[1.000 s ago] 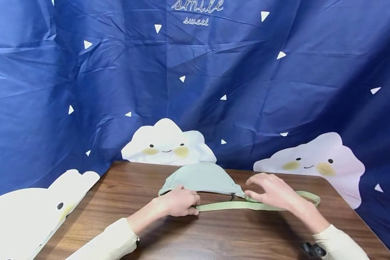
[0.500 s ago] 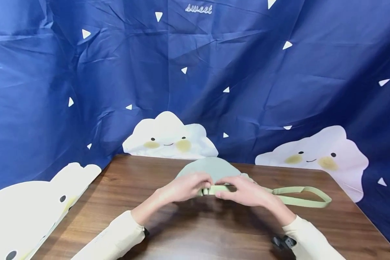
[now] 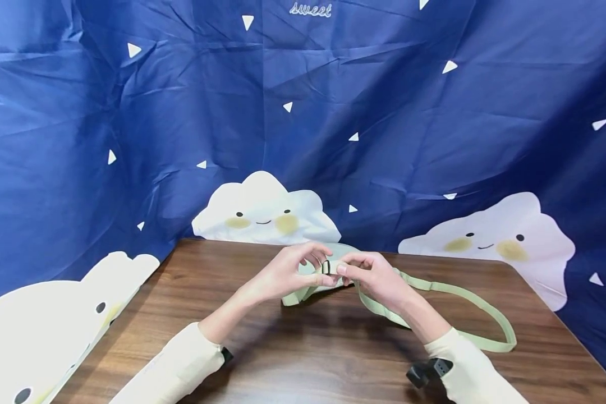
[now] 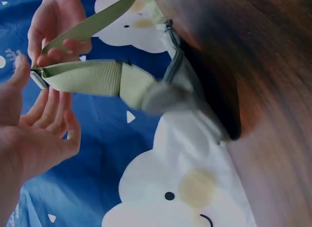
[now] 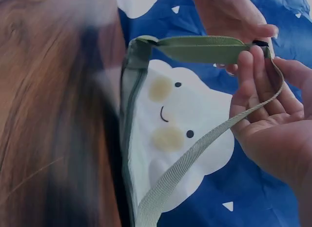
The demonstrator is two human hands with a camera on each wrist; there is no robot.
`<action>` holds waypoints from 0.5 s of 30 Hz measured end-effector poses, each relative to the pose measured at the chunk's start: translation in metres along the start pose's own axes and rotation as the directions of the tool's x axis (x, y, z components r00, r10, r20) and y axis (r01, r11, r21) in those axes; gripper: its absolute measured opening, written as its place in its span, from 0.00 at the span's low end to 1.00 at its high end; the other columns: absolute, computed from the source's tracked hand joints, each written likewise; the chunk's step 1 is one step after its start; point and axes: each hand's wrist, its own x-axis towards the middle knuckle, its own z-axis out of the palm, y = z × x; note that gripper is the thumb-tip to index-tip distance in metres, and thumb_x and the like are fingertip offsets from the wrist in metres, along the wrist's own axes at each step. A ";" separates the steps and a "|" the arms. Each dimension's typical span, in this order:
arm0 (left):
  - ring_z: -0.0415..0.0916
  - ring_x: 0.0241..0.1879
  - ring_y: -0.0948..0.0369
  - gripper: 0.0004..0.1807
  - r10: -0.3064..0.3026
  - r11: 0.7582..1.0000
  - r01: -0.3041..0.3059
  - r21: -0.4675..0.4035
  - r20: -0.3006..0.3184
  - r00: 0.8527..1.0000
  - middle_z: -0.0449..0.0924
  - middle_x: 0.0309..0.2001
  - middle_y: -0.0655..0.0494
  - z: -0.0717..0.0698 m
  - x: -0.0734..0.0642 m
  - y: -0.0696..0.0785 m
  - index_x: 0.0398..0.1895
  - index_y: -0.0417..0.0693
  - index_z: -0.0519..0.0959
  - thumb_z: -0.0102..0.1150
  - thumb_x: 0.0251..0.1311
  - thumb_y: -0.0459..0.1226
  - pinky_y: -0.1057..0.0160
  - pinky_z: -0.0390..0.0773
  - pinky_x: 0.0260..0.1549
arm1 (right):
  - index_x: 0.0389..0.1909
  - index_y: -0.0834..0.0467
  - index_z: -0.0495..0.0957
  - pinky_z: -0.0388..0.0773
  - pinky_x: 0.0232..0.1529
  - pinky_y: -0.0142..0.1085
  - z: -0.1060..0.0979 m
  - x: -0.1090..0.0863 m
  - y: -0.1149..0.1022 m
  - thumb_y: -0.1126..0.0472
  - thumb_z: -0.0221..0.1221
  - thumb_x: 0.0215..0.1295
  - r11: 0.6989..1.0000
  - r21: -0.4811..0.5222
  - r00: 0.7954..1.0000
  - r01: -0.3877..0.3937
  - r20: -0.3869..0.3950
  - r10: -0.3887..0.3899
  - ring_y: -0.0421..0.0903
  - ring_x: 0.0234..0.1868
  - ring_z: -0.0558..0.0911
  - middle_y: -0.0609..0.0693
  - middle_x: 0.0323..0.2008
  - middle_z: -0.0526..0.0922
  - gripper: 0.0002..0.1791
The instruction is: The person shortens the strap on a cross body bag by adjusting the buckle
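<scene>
A pale grey-green half-moon bag (image 3: 340, 247) rests at the back of the table, partly hidden behind the hands. Its light green webbing strap (image 3: 451, 289) is lifted at the middle and loops out to the right. My left hand (image 3: 288, 273) pinches the small dark strap slider (image 3: 326, 267) between thumb and fingers. Just right of it, my right hand (image 3: 376, 278) pinches the strap. In the left wrist view the slider (image 4: 39, 79) sits at the fold of the strap, between both hands' fingertips. The right wrist view shows the strap hanging in a curve from the right hand (image 5: 273, 119).
The brown wooden table (image 3: 303, 359) reaches back to a blue curtain (image 3: 303, 151) printed with white clouds and triangles. A black device (image 3: 424, 373) is worn on the right wrist. The strap's loop lies over the table's right side.
First the hands were apart over the table. They came together at the strap, then raised the slider and strap. The bag shifted slightly right, and the strap loop on the right widened toward the front.
</scene>
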 end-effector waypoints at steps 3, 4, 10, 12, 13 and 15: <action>0.80 0.42 0.64 0.21 0.033 0.999 -0.033 -0.001 -0.048 0.998 0.82 0.42 0.66 0.000 0.000 0.005 0.53 0.52 0.82 0.75 0.58 0.46 0.60 0.76 0.47 | 0.45 0.68 0.83 0.75 0.38 0.36 0.000 -0.002 -0.006 0.64 0.60 0.72 0.993 0.115 1.000 0.023 -0.004 -0.023 0.51 0.38 0.79 0.59 0.38 0.86 0.10; 0.80 0.41 0.63 0.20 0.044 0.999 -0.044 -0.008 -0.062 0.997 0.82 0.41 0.67 0.000 0.000 0.006 0.52 0.53 0.83 0.76 0.58 0.45 0.59 0.76 0.47 | 0.45 0.68 0.83 0.75 0.38 0.36 0.001 -0.003 -0.008 0.65 0.60 0.73 0.989 0.144 1.000 0.026 0.001 -0.027 0.51 0.38 0.80 0.59 0.38 0.86 0.09; 0.80 0.41 0.63 0.18 0.125 0.992 -0.128 -0.011 -0.130 0.984 0.82 0.40 0.65 0.000 -0.002 0.015 0.50 0.52 0.85 0.77 0.56 0.43 0.60 0.78 0.47 | 0.42 0.69 0.80 0.75 0.37 0.35 0.007 -0.008 -0.017 0.65 0.58 0.74 0.978 0.203 0.999 0.048 0.009 -0.051 0.49 0.33 0.82 0.58 0.31 0.84 0.09; 0.79 0.41 0.64 0.19 0.185 0.983 -0.180 0.045 -0.152 0.971 0.81 0.40 0.65 -0.001 -0.001 0.019 0.51 0.51 0.85 0.77 0.56 0.42 0.62 0.78 0.48 | 0.40 0.69 0.80 0.75 0.34 0.34 0.009 -0.010 -0.022 0.64 0.59 0.74 0.983 0.175 0.998 0.060 -0.002 -0.061 0.47 0.28 0.80 0.57 0.28 0.82 0.09; 0.78 0.42 0.64 0.20 0.216 0.976 -0.206 0.077 -0.161 0.963 0.81 0.40 0.65 -0.001 0.000 0.021 0.51 0.51 0.85 0.77 0.56 0.41 0.63 0.77 0.48 | 0.40 0.68 0.80 0.75 0.32 0.34 0.009 -0.010 -0.025 0.64 0.59 0.73 0.986 0.154 0.998 0.068 -0.008 -0.068 0.47 0.26 0.79 0.57 0.27 0.81 0.09; 0.77 0.43 0.65 0.20 0.272 0.959 -0.252 0.130 -0.173 0.947 0.81 0.41 0.64 -0.003 0.002 0.026 0.51 0.50 0.86 0.78 0.55 0.40 0.65 0.76 0.49 | 0.38 0.67 0.81 0.75 0.28 0.34 0.009 -0.012 -0.031 0.64 0.60 0.73 0.992 0.098 0.996 0.085 -0.020 -0.084 0.46 0.23 0.76 0.57 0.25 0.80 0.08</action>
